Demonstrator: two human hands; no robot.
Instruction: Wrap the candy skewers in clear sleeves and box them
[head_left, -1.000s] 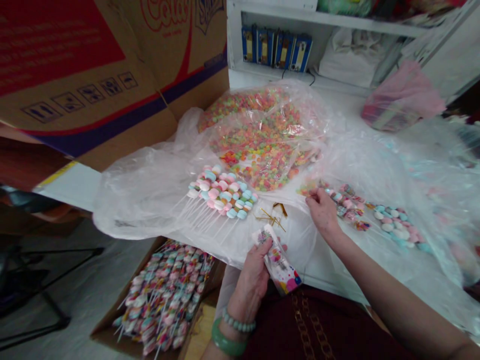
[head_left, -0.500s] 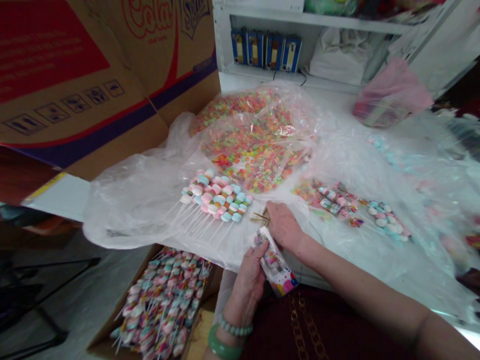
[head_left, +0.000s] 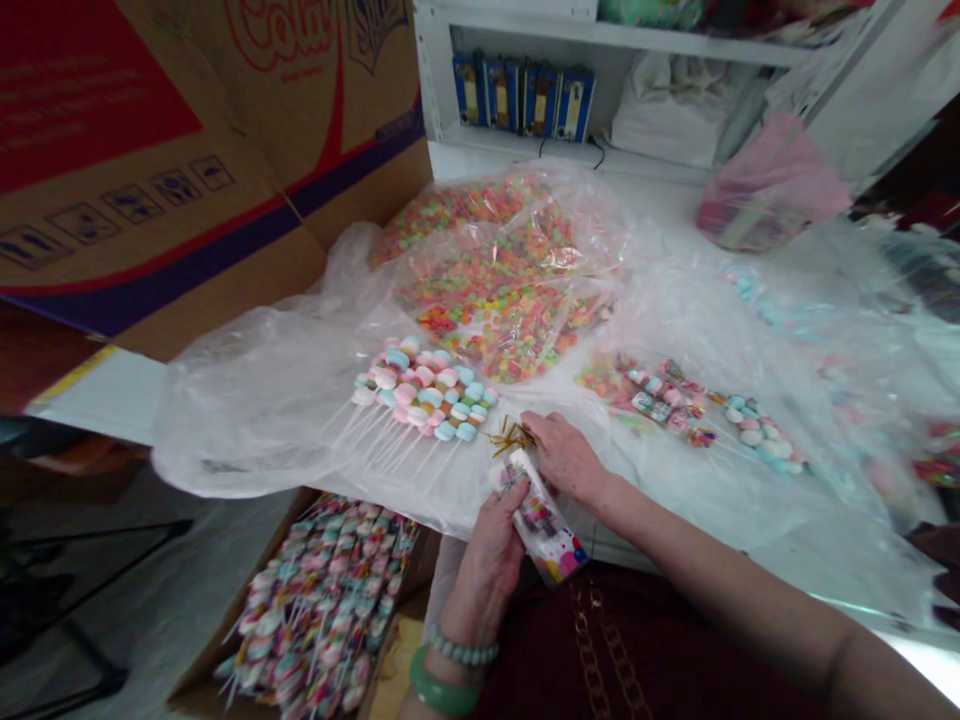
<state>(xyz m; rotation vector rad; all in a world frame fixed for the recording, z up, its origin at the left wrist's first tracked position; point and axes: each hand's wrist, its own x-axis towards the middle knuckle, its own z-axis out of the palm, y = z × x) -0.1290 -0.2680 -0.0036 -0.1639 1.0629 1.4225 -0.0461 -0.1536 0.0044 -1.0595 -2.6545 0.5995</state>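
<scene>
The right hand (head_left: 564,455) is partly closed, its fingertips pinched together at the gold ties (head_left: 511,436); whether it has hold of one cannot be told. The left hand (head_left: 499,535) is closed around the printed packet (head_left: 541,520), thumb on top, holding it aslant at the front edge of the bench (head_left: 664,215), its upper end just below the ties. Left of the ties lie the marshmallow skewers (head_left: 427,388), side by side, their white sticks pointing toward the near edge. Beyond the hands, the clear bag of gummy candy (head_left: 510,270) spreads across the middle and leaves little open room there. To the right, past a narrow strip of plastic sheet (head_left: 259,400), are the wrapped candy sticks (head_left: 671,400), with more marshmallows (head_left: 761,432) farther right. The large carton (head_left: 225,150) walls off the far left, and the pink bag (head_left: 772,185) stands near the shelf (head_left: 645,40) at the back. Below the near edge, on the left, sits an open box (head_left: 196,668) crowded with finished-looking marshmallow sticks (head_left: 326,600).
</scene>
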